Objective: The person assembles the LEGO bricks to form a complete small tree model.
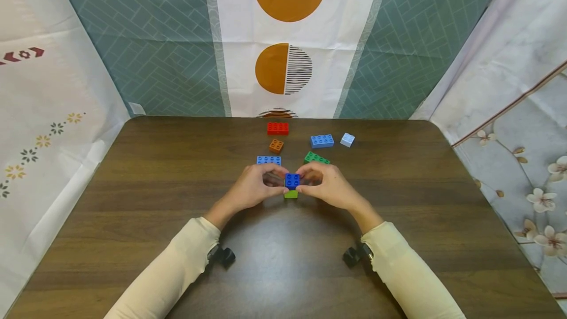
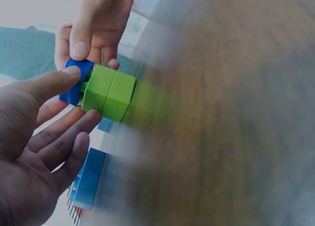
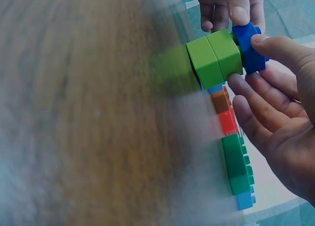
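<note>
A small dark blue brick sits on top of a lime-green stack of two bricks standing on the table's middle. Both hands meet around it. My left hand has its thumb on the blue brick and its fingers along the side of the green stack. From the other side my right hand pinches the same blue brick, thumb on it and fingers by the green stack. The blue brick looks not fully seated on the stack.
Loose bricks lie beyond the hands: a red one, an orange one, a blue one, a pale blue one, another blue and a dark green one. The brown table is enclosed by cloth walls.
</note>
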A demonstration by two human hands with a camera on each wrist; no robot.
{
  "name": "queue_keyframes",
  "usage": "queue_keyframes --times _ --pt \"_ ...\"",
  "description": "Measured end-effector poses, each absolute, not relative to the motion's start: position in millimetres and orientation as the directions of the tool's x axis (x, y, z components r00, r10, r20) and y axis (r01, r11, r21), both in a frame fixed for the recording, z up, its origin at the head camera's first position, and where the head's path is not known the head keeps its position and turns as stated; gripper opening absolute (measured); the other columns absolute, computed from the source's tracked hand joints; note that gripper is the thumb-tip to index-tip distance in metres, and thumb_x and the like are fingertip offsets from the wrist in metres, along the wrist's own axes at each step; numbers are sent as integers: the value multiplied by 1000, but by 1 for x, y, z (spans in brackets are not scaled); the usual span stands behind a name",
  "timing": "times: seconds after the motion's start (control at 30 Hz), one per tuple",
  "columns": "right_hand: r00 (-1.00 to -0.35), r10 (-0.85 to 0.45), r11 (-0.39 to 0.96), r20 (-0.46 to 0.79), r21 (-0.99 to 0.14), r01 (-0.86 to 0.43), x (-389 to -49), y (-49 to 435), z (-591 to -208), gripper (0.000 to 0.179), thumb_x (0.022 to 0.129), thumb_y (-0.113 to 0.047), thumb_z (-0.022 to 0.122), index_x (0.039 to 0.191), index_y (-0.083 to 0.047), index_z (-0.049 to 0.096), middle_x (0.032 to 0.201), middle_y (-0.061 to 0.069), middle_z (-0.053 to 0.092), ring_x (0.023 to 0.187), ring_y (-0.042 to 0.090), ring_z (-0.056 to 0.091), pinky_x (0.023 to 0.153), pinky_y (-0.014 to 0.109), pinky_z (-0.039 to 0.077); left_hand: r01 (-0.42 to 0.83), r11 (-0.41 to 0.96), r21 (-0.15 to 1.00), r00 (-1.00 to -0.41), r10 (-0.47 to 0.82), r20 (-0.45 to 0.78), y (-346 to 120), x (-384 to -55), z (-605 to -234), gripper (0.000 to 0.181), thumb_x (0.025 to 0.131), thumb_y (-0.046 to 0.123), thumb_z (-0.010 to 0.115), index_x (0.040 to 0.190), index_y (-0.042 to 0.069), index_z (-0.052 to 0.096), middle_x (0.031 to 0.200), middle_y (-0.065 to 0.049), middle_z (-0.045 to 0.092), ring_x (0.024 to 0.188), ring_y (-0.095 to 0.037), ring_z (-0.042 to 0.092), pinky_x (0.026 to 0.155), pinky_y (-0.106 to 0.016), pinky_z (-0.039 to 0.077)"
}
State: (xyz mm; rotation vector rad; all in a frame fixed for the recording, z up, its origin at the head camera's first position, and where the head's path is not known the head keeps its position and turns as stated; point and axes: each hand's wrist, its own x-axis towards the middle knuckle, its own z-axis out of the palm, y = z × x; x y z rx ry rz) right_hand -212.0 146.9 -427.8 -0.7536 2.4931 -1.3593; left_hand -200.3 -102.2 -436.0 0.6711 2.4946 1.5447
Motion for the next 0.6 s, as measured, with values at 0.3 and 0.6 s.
queue_keyframes --times 0.3,0.6 --pt "-845 -532 456 61 -820 -346 -213 146 -425 33 89 -19 82 119 -10 72 110 6 74 101 21 73 90 42 60 304 402 864 -902 414 125 -100 -199 -435 31 88 16 83 117 11 74 115 -7 77 100 -21 78 86 -34 63" --pt "-851 -522 466 58 -816 -342 -210 147 -426 33 90 -19 82 120 -11 72 110 5 75 101 20 74 89 40 60 291 416 862 -901 421 101 -99 -199 -439 31 88 15 83 117 11 73 116 -7 77 101 -21 78 87 -35 63"
